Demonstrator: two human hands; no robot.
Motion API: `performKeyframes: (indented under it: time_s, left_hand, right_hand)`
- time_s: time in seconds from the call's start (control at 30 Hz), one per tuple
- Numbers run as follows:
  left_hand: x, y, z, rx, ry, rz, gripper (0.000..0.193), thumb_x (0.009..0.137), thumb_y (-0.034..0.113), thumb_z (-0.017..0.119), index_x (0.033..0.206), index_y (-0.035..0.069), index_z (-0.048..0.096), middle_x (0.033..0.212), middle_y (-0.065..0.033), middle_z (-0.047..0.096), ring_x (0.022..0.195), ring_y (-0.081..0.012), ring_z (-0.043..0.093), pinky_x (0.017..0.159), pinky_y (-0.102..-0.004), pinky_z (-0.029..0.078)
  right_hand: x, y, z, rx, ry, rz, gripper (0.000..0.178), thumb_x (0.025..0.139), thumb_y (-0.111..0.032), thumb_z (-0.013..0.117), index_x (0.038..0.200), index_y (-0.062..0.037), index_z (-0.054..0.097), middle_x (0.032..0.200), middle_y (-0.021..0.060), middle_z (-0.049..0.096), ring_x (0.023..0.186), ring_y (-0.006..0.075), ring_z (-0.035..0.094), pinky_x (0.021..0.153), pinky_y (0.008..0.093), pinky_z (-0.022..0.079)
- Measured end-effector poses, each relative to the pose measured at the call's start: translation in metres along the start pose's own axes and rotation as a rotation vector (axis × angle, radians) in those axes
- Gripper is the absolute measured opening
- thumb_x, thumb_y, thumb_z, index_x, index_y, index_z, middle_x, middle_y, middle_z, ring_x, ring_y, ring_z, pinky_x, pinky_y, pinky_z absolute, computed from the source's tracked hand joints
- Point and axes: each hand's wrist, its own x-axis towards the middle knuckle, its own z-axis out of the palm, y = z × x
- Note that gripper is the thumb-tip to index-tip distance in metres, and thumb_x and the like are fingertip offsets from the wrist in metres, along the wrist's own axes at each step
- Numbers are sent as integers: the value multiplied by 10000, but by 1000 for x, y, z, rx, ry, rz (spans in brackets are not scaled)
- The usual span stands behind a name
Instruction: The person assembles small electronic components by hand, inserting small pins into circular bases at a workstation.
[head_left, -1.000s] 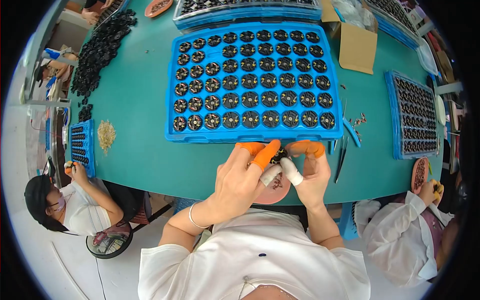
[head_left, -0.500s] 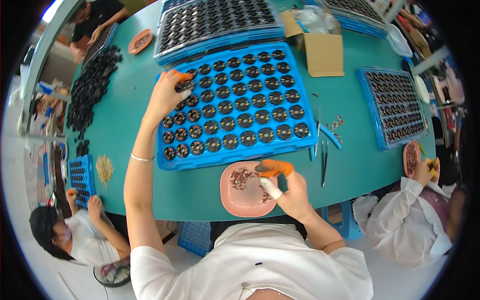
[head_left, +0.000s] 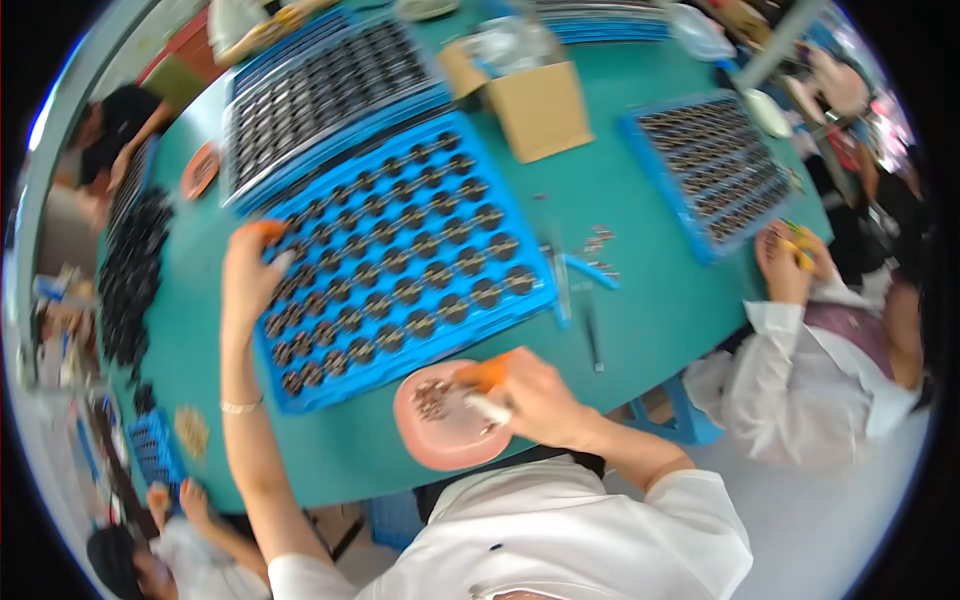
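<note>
Blue tray (head_left: 500,300) of dark round parts lies mid-desk (head_left: 640,210). Left hand (head_left: 250,275) rests on its left edge, grip unclear. Right hand (head_left: 535,395), just below the tray, pinches small parts over pink dish (head_left: 430,440).

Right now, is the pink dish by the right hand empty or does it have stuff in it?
Not empty: the pink dish holds a small cluster of tiny parts, beside the right hand.

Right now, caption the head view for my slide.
Left hand reaches the blue tray of round black parts; right hand picks from a pink dish.
</note>
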Motion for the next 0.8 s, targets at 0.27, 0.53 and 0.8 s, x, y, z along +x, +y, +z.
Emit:
performKeyframes:
  time_s: [0.27,0.53,0.8]
  left_hand:
    - [19,-22,36,387,136,-6,198,828,165,672,846,-6,574,910,-158,551,900,-367,500,816,-433,419]
    - [34,-24,21,79,10,-245,149,807,99,689,874,-3,603,938,-136,596,861,-312,556,807,-397,447]
    - [-60,99,-34,-715,264,-293,269,879,33,616,1145,17,577,1055,-60,611,922,-142,563,848,-279,448]
  right_hand:
    - [-15,1,6,-477,-419,-288,89,725,-124,619,794,-78,651,836,6,594,928,178,506,784,304,356]
    - [-19,-1,20,-504,-455,-308,92,724,-140,638,786,-81,673,850,23,612,928,176,517,805,310,350]
    - [-10,3,16,-296,-371,-331,144,770,-106,587,907,-60,587,879,37,561,888,173,535,788,324,357]
